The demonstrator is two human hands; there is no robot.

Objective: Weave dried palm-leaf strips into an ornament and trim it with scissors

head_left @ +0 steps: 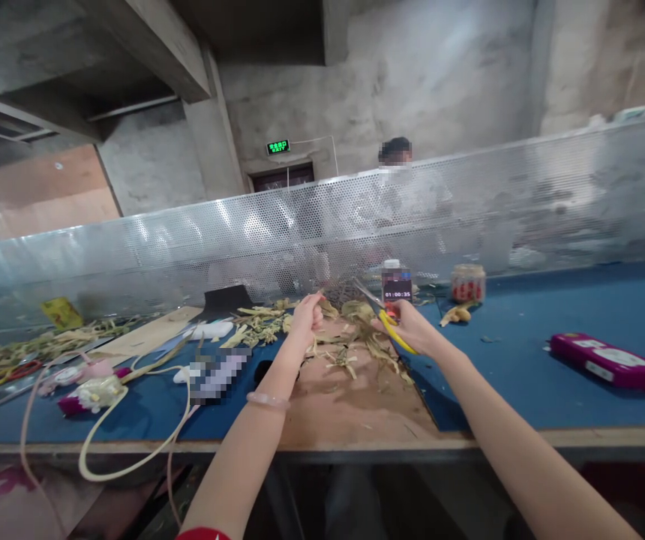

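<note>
My right hand (412, 326) is closed on the yellow handles of a pair of scissors (394, 334). Their blades point up and to the left, toward the perforated panel. My left hand (304, 315), with a pale bangle on the wrist, is closed, fingers pressed together. Whatever it may hold is too small to make out. Dried, yellowish plant pieces (364, 315) lie between and beyond both hands, with scraps on a brown board (350, 412). More dried stalks (260, 326) are heaped left of my left hand.
A perforated metal panel (277, 232) runs along the back. A phone (397, 289) showing a timer and a jar (467, 283) stand behind my right hand. A purple case (609, 362) lies right; cables (97, 442) loop over the front edge at left. A person (398, 187) is beyond the panel.
</note>
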